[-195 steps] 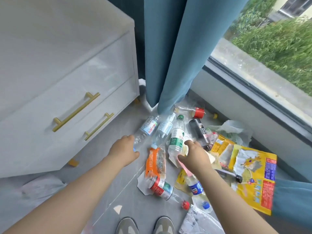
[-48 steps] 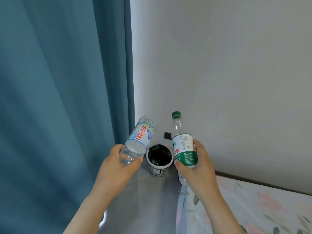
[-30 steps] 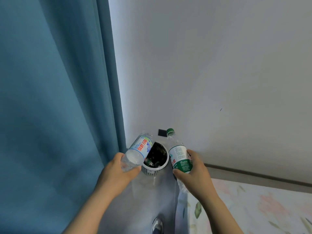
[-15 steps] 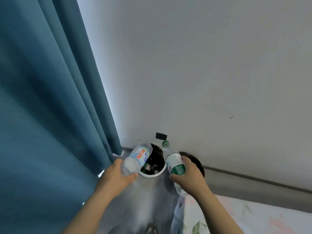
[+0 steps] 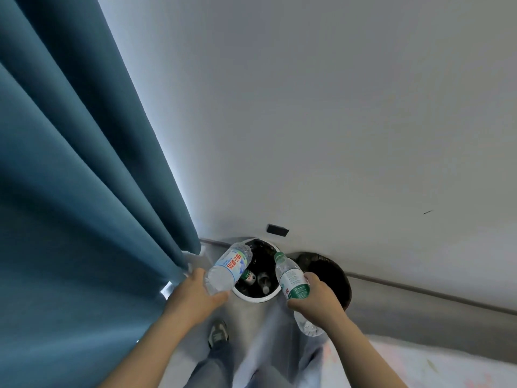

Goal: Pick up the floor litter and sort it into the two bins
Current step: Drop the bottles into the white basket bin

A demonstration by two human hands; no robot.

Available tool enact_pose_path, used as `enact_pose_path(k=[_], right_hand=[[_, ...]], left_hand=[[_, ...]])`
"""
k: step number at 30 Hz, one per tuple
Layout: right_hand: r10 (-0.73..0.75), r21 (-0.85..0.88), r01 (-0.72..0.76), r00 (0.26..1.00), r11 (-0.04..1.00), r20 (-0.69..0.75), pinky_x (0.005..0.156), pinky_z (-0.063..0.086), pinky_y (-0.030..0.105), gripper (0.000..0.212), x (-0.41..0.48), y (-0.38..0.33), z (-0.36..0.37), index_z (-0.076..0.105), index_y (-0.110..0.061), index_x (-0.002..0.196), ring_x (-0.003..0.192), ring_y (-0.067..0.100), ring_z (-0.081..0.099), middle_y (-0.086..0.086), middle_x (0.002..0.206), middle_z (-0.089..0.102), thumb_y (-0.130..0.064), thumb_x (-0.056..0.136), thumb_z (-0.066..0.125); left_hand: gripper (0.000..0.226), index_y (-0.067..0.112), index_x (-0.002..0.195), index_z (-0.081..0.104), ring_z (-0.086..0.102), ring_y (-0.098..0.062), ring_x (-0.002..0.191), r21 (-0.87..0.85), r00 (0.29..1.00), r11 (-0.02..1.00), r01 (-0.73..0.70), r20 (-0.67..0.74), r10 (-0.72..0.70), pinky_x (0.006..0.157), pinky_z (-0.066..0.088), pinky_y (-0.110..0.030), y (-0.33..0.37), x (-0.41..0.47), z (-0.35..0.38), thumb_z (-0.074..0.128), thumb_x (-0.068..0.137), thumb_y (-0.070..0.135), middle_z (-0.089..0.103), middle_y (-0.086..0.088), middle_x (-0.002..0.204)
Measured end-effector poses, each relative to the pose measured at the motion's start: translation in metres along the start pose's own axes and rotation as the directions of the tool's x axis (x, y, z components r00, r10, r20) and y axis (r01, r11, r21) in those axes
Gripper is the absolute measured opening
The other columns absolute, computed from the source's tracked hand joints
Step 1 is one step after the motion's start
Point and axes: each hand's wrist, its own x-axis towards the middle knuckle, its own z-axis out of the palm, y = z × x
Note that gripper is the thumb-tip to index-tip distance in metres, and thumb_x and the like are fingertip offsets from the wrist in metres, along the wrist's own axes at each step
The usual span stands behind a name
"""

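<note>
My left hand (image 5: 195, 295) grips a clear bottle with a blue and red label (image 5: 228, 268), tilted over the left rim of the white bin (image 5: 256, 299). My right hand (image 5: 316, 299) grips a clear bottle with a green cap and green label (image 5: 291, 278), its neck leaning over that bin's right rim. Several bottles lie inside the white bin. A dark bin (image 5: 330, 271) stands just right of it, partly hidden behind my right hand. Both bins sit against the wall.
A blue curtain (image 5: 78, 191) hangs along the left. A pale wall (image 5: 307, 107) with a small black socket (image 5: 277, 229) rises behind the bins. A floral bedspread (image 5: 433, 365) lies at the lower right. My shoe (image 5: 218, 333) and trouser leg show below.
I have come closer to the bins and the view has tipped down. Both bottles now hang over the white bin's rim, and the dark bin has come further into sight.
</note>
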Motion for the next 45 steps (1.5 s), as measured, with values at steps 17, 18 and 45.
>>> enact_pose_path(k=[17,18,45], right_hand=[[0.155,-0.2,-0.115,0.967,0.973,0.201,0.067,0.049,0.032,0.055,0.185,-0.017,0.042,0.046,-0.011,0.115,0.09,0.024,0.061,0.006,0.103,0.06,-0.033,0.071,0.072],[0.155,-0.216,-0.109,0.966,0.97,0.208,0.071,0.051,0.034,0.056,0.197,-0.019,0.046,0.046,-0.011,0.116,0.091,0.025,0.061,0.006,0.103,0.06,-0.033,0.071,0.072],[-0.1,-0.642,0.241,0.964,0.728,0.248,0.065,0.037,0.031,0.016,0.208,0.063,0.055,0.044,-0.017,0.096,0.092,0.025,0.055,0.001,0.095,0.044,-0.022,0.086,0.054]], left_hand=[[0.052,0.02,0.111,0.046,0.06,-0.025,0.092,0.029,0.985,0.988,0.149,0.088,-0.151,0.073,0.051,-0.03,-0.003,0.114,0.048,0.066,0.072,0.049,0.062,-0.002,0.107],[0.053,0.02,0.111,0.045,0.06,-0.025,0.091,0.025,0.984,0.988,0.155,0.084,-0.157,0.071,0.05,-0.029,-0.005,0.119,0.053,0.066,0.072,0.05,0.063,-0.002,0.106],[0.058,0.016,0.123,0.044,0.06,-0.024,0.101,0.322,0.964,0.946,0.036,0.238,-0.118,0.071,0.047,-0.03,0.022,0.209,0.137,0.068,0.075,0.041,0.059,-0.004,0.116]])
